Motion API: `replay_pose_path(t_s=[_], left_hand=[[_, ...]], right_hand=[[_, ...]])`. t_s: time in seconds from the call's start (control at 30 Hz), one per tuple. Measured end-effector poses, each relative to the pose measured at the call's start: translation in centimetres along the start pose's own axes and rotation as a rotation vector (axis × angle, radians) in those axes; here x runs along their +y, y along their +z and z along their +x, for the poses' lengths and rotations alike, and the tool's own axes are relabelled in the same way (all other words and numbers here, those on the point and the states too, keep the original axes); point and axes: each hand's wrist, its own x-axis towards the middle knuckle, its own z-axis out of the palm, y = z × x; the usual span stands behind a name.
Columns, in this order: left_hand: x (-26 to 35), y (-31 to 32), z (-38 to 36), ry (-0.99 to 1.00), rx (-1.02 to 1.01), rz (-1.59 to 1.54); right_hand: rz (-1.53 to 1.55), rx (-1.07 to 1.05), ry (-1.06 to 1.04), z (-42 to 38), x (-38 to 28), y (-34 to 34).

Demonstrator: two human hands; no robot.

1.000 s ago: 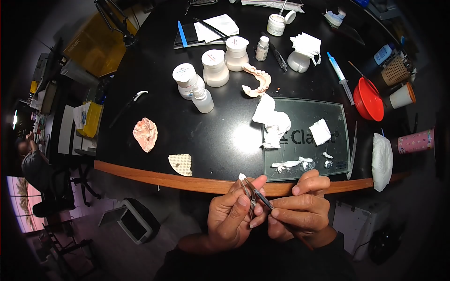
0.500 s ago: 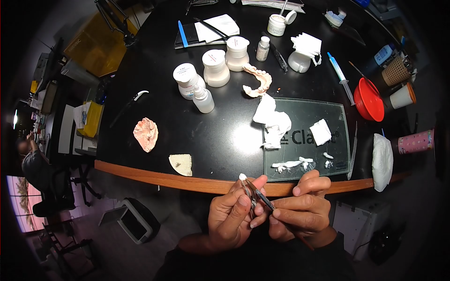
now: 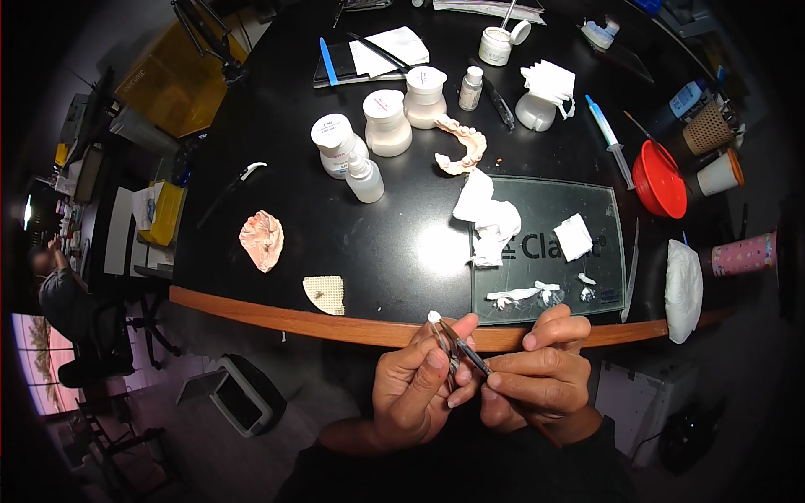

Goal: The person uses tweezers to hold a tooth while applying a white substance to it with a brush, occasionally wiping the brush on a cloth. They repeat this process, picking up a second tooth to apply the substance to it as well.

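My left hand pinches a thin metal tool that bears a small white tooth-like piece at its tip. In my right hand is a dark-handled brush, its tip close to the white piece; whether they touch is too small to tell. Both hands are in front of the table's wooden edge. Beyond them lies a glass slab with smears of white paste, a folded white tissue and crumpled tissue.
White-lidded jars and a dropper bottle stand mid-table. Near them is a dental arch model. A pink model piece lies left, a red bowl right. Another person sits at far left.
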Motion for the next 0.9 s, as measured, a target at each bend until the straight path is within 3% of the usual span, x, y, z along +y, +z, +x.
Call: replay_pose_path(t_s=[0.9], left_hand=[[-0.07, -0.11, -0.06, 0.001, 0.004, 0.021]], right_hand=[[0.005, -0.006, -0.006, -0.09, 0.04, -0.01]])
